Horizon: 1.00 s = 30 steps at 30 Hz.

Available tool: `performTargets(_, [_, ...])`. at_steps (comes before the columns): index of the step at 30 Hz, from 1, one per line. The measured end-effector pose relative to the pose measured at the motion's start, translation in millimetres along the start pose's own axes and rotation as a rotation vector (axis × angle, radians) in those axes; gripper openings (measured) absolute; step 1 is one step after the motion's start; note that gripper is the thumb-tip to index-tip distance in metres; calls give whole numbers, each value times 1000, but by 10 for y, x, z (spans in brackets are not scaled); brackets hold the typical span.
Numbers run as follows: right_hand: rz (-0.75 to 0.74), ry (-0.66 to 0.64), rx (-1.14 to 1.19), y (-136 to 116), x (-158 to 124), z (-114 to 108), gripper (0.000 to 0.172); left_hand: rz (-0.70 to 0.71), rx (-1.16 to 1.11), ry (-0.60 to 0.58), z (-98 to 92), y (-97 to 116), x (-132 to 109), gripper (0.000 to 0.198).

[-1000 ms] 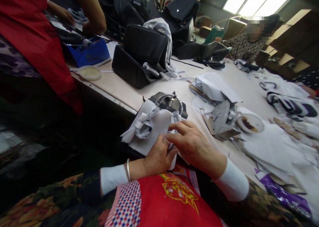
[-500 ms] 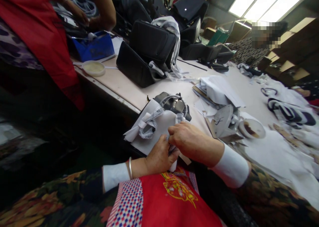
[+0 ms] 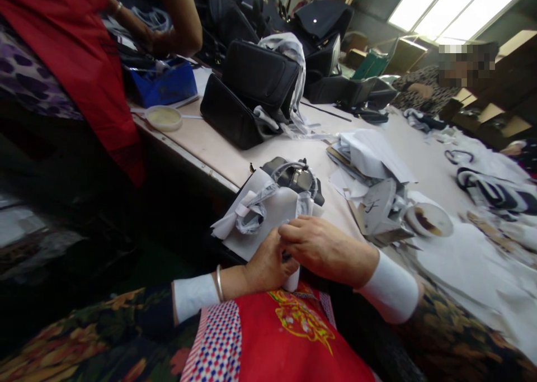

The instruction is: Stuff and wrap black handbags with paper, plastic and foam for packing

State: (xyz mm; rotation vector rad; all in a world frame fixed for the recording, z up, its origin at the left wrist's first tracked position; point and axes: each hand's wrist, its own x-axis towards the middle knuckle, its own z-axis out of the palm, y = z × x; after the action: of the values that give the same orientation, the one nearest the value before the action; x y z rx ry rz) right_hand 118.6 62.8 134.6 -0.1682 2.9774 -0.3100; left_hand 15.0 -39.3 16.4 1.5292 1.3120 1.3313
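Observation:
A dark handbag [image 3: 282, 168] lies at the table's edge in front of me, with white wrapping paper [image 3: 280, 200] over it. Clear film covers its looped strap [image 3: 252, 218], which has a pale band round it. Another film-wrapped strap part [image 3: 304, 204] runs down under my fingers, and a white rolled end [image 3: 292, 281] sticks out below. My left hand [image 3: 268, 263] is closed round this wrapped strap. Against it, my right hand [image 3: 321, 245] pinches at the same spot, fingers bent. What lies between the fingertips is mostly hidden.
Black bags [image 3: 258, 80] stand further up the table [image 3: 289, 150]. A round dish [image 3: 163, 118] and a blue bin [image 3: 161, 83] are at left, near a co-worker in a red apron. Papers [image 3: 373, 152] and a stained tub [image 3: 428, 220] lie to the right.
My right hand has shifted slightly down and left against my left hand. A beige strip below the hands no longer shows. The scene has slid a little rightward.

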Motion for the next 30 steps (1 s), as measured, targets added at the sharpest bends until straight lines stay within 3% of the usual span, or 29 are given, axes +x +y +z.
performTargets(3, [147, 185, 119, -5, -127, 52, 18, -61, 5, 18, -25, 48, 1, 26])
performTargets(5, [349, 402, 218, 6, -291, 147, 22, -186, -2, 10, -58, 91, -1, 26])
performTargets(7, [598, 531, 280, 12, -494, 302, 22, -296, -40, -12, -91, 131, -5, 30])
performTargets(9, [783, 488, 316, -4, -685, 498, 24, -334, -89, -40, -114, 160, -10, 32])
performTargets(11, [850, 393, 383, -54, -822, 695, 30, -334, -111, -59, -121, 177, -12, 33])
performTargets(13, [849, 361, 504, -132, -890, 841, 29, -333, -88, -69, -116, 184, -10, 32])
performTargets(15, [838, 429, 569, -224, -903, 905, 20, -332, -27, -72, -103, 185, -5, 30])
performTargets(18, [756, 554, 438, -356, -865, 869, 22, -305, 53, -60, -78, 183, 4, 29])
performTargets(21, [649, 599, 270, -439, -789, 792, 17, -282, 63, -44, -56, 187, 9, 30])
performTargets(25, [613, 700, 315, -423, -663, 718, 13, -275, 28, -38, -49, 202, 11, 30])
performTargets(30, [452, 555, 537, -303, -626, 612, 20, -283, 3, -30, -57, 204, 7, 28])
